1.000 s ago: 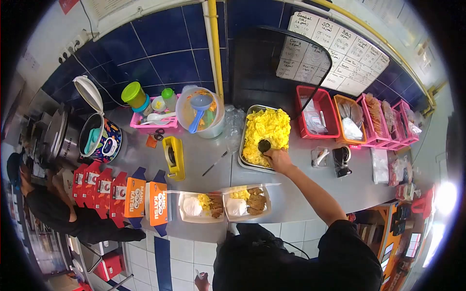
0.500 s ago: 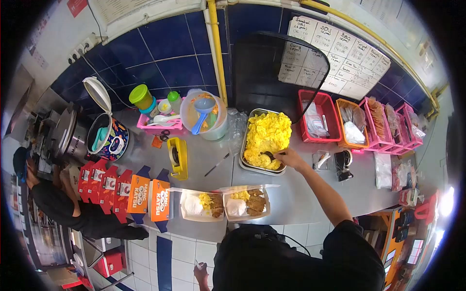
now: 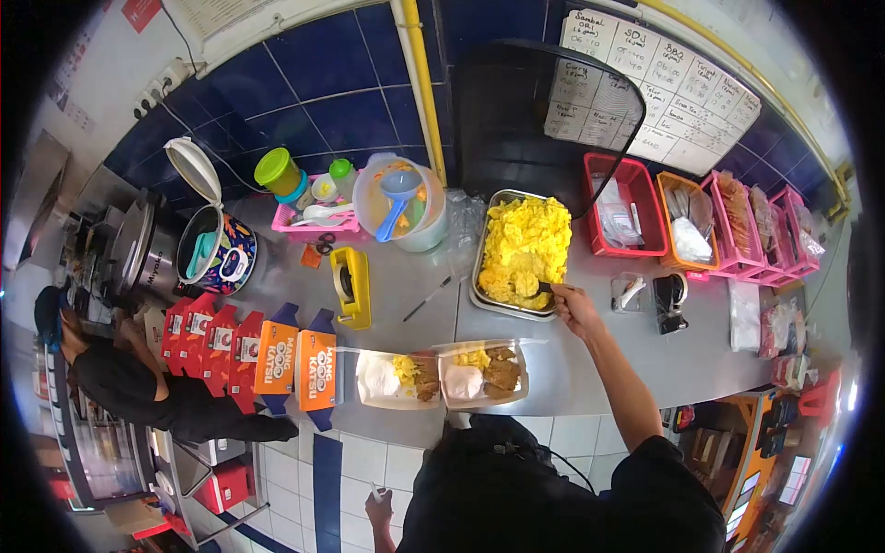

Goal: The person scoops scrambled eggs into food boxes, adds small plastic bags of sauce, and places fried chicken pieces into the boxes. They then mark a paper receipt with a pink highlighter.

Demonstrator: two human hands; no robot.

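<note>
Your right hand (image 3: 578, 311) grips the scoop (image 3: 546, 288), loaded with egg (image 3: 527, 232) at the tray's (image 3: 478, 267) near-right corner, where a tilt could spill some over the edge; your left hand (image 3: 379, 510) holds something white (image 3: 373, 488), unclear what.

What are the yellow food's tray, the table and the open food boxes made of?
Tray: probably metal, smooth and shiny, since its rim gleams silver.
Table: likely steel, grey with a soft shine where light reflects.
Open food boxes: maybe thin card, pale and matte-looking, with flat, thin walls.
</note>
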